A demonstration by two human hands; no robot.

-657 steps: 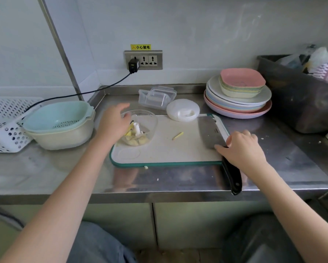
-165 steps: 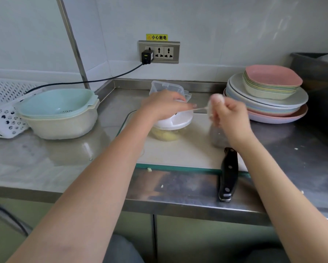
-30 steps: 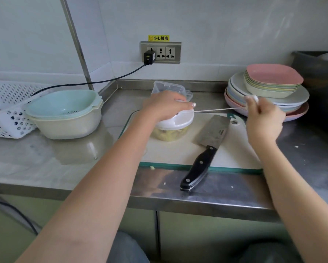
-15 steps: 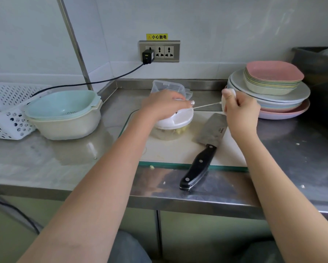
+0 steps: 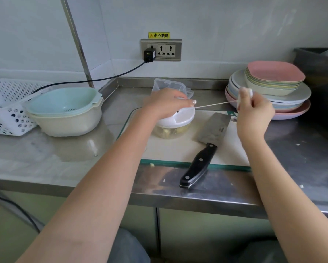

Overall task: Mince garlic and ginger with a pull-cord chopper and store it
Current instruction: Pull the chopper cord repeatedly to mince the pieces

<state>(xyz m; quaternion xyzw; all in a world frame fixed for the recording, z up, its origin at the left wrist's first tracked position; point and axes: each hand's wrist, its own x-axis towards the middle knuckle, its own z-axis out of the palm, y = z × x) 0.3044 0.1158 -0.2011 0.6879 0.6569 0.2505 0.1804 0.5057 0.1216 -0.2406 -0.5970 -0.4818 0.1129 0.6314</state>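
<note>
White tiled wall (image 5: 216, 19), steel counter (image 5: 45, 158)

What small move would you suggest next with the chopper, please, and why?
Probably ease the right hand back toward the chopper so the cord rewinds, then pull again. The cord is drawn out taut, the left hand presses on the lid, and the pieces in the bowl look chunky rather than minced.
</note>
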